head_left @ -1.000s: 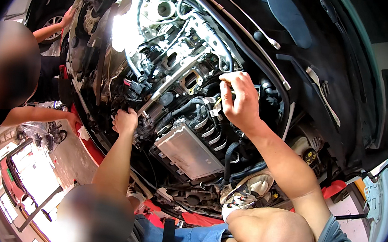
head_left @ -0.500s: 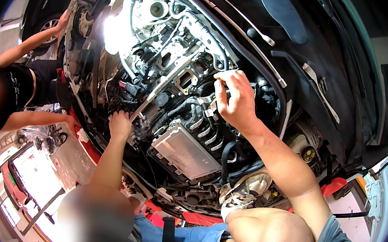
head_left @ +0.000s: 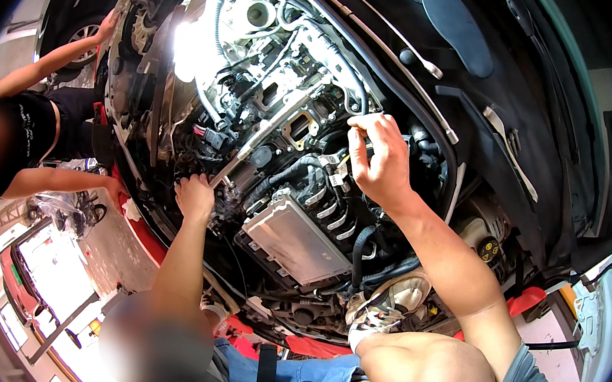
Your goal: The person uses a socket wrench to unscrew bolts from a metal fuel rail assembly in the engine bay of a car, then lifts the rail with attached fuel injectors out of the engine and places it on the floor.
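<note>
An opened car engine lies below me. My left hand reaches down into its left side, beside the lower end of a long metal rail. The fingers are curled with their tips hidden among dark parts, so what they grip is not visible. My right hand is raised over the right side of the engine, thumb and fingers closed in a pinch near a black hose. Anything between these fingertips is too small to make out. Between my arms sits a flat silver metal box.
A strong light glares at the upper left. Another person leans on the car's left edge. My shoe rests at the bay's near side, by a reservoir with a black cap. The raised hood fills the upper right.
The view has shifted slightly, so the engine sits a little further right. Both my hands keep nearly the same places and poses on the engine.
</note>
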Demonstrator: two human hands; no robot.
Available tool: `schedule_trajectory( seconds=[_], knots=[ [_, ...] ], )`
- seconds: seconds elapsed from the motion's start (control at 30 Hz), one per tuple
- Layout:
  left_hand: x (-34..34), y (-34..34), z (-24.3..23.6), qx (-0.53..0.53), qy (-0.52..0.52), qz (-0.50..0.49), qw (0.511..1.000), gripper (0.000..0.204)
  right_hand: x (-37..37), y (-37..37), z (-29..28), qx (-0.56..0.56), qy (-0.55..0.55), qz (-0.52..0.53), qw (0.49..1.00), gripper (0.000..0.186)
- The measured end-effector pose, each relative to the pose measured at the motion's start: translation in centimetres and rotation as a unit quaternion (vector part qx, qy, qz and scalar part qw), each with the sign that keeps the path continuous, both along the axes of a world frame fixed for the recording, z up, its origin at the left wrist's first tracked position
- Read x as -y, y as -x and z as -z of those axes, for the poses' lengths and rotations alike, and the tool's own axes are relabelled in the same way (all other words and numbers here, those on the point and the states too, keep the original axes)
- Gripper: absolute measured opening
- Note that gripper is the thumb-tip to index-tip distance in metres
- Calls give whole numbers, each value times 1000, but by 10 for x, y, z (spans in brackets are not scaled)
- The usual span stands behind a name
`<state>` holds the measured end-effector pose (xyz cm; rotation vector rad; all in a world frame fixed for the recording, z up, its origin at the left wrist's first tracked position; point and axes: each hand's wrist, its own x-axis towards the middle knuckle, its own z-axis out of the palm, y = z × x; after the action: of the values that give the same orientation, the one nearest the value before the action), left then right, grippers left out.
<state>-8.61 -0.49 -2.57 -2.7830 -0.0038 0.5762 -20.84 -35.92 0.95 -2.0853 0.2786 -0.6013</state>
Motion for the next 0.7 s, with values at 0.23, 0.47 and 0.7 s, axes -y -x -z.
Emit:
schedule_trajectory(
  seconds=[0.23, 0.47, 0.7],
  knots=[
    [-35, -12, 22, -19, 108, -79, 991, 37, -3, -3, -1, 10, 2, -2, 1000, 11],
    [-16, 4, 16, 120, 175, -90, 973, 21, -3, -2, -3, 0, -7, -3, 1000, 11],
    [-7, 8, 14, 178, 250, -80, 949, 14, -1, -1, -2, -7, -12, 2, 1000, 11]
  ],
)
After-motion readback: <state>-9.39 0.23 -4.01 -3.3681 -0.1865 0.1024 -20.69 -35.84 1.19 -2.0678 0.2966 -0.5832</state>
